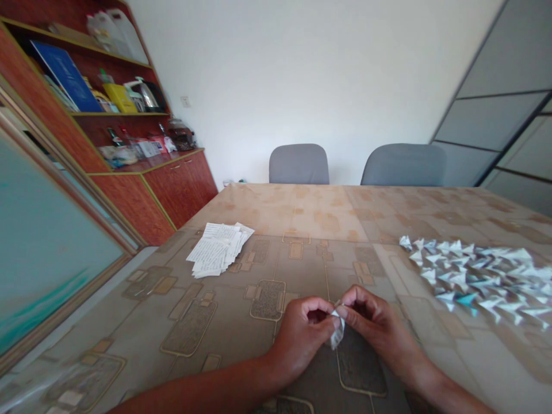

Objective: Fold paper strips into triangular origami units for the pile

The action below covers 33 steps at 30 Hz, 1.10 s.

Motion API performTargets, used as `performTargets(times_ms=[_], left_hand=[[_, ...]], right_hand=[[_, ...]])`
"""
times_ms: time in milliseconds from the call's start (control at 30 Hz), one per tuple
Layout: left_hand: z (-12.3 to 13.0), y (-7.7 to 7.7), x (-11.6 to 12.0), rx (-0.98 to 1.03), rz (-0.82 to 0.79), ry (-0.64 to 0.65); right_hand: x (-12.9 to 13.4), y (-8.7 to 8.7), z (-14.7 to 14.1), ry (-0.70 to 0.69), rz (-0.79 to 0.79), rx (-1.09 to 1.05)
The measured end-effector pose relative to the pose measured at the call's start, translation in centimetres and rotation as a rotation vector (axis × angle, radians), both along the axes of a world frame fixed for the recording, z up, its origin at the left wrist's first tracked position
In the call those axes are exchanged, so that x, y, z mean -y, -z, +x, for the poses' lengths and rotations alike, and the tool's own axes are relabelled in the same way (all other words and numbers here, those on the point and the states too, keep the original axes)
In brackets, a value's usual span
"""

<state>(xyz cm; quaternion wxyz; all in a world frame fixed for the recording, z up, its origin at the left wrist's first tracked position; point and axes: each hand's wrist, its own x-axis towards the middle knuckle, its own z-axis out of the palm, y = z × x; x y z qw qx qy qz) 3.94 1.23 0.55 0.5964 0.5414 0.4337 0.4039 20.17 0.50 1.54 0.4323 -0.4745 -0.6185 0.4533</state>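
Both hands meet over the near part of the table, pinching a small piece of folded paper. My left hand grips its left side between thumb and forefinger. From the other side my right hand pinches the upper edge, the fingertips of both hands almost touching. The folded paper is whitish and hangs a little below the fingers; its exact shape is partly hidden. To the right stand rows of small folded paper figures, mostly white with printing, one of them teal. A loose stack of printed paper pieces lies to the left.
The table has a patterned cover under a clear sheet. Behind its far edge stand two grey chairs against a white wall. At the left is a reddish wooden cabinet with bottles, a kettle and a blue folder.
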Motion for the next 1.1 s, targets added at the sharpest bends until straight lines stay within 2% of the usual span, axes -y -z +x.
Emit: performTargets(times_ms=[267,367,533,700,800,1100], left_hand=[[0.0,0.1,0.3,0.161,-0.072,0.067],[0.2,0.4,0.3,0.139,-0.053,0.058],[0.4,0.8,0.2,0.070,-0.019,0.001],[0.3,0.3,0.1,0.114,-0.002,-0.056],[0.3,0.0,0.1,0.123,0.031,-0.092],[0.3,0.2,0.2,0.150,0.037,-0.049]], right_hand=[[-0.1,-0.2,-0.1,0.082,0.190,0.160],[0.0,-0.6,-0.3,0.084,0.223,0.193],[0.2,-0.9,-0.3,0.063,0.232,0.195],[0.0,-1.1,0.7,-0.066,0.197,0.161],[0.0,-0.8,0.9,-0.086,0.180,0.172],[-0.1,-0.1,0.7,-0.071,0.184,0.201]])
